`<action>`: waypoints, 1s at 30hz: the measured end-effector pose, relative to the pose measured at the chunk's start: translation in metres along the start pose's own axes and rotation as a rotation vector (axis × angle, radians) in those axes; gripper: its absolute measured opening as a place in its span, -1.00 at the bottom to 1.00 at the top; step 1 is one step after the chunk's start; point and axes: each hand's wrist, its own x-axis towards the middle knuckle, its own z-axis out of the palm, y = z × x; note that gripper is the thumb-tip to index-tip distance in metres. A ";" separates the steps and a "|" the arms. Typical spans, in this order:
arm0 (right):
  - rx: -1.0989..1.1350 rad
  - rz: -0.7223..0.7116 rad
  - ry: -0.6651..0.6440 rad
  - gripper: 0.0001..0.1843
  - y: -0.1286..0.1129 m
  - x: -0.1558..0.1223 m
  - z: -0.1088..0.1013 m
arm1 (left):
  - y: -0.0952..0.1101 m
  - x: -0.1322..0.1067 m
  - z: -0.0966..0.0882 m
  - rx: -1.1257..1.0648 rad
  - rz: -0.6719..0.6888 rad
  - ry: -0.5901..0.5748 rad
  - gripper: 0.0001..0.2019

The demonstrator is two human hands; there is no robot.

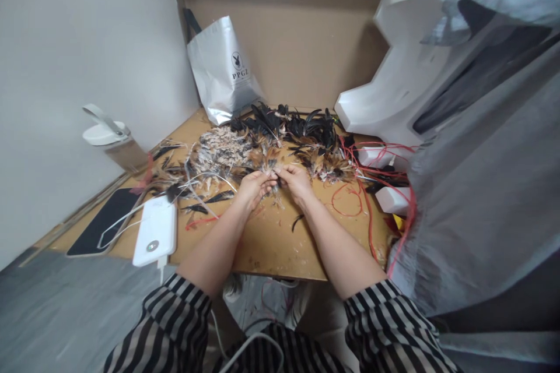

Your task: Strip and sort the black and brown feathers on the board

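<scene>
My left hand [258, 186] and my right hand [296, 182] meet over the middle of the table, fingertips pinched close together. Between them is a small bunch of brown feathers [263, 158], its tips fanning away from me and pale quill ends hanging below. Behind the hands lie black feather bundles [266, 122]. A heap of pale and grey feathers [223, 148] is to the left. Brown feather bundles [330, 163] lie to the right. A dark loose feather [297, 221] rests near my right wrist.
Red cord [370, 215] tangles at the right around white power strips [394, 199]. A white power bank [155, 230], a phone [102, 221] and a lidded cup [116, 140] stand at left. A silver bag [223, 70] leans on the cardboard wall [297, 41]. Grey cloth [481, 169] hangs at right.
</scene>
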 end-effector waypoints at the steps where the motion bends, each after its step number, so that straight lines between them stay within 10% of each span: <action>1: -0.012 -0.009 0.010 -0.69 0.001 0.000 0.000 | -0.001 0.000 0.000 0.004 -0.004 -0.014 -0.86; 20: 0.020 -0.007 0.016 -0.72 0.000 0.000 -0.001 | 0.004 -0.006 0.002 0.159 -0.006 -0.113 -0.79; 30: -0.333 -0.085 0.067 -0.79 0.002 0.010 -0.016 | 0.005 0.003 -0.003 0.051 0.079 0.060 -0.81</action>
